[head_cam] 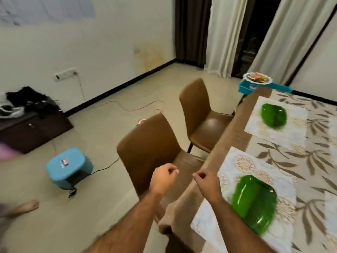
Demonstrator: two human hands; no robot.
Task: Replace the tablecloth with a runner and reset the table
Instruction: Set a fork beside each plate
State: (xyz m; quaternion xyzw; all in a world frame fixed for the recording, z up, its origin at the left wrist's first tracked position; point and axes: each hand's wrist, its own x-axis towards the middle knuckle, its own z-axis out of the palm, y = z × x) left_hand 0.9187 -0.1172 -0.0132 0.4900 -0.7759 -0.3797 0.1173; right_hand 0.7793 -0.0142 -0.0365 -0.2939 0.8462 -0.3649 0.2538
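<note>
The bench (231, 136) at right carries a leaf-patterned beige cloth (291, 157) whose long axis runs from near to far. On it lie two pale floral placemats, each bearing a green leaf-shaped plate: near (255, 203) and far (273, 115). Both forearms reach forward over the near brown chair (151, 145); left hand (164, 178) and right hand (207, 181) are curled into loose fists, holding nothing visible, close together by the bench's left edge

A beige cloth with a brown leaf pattern (300, 161) covered the table. Two pale paper mats with gold flower rings (242, 165) lay flat on it. On each mat sat a shiny green plate (255, 203), one near, one far.
</note>
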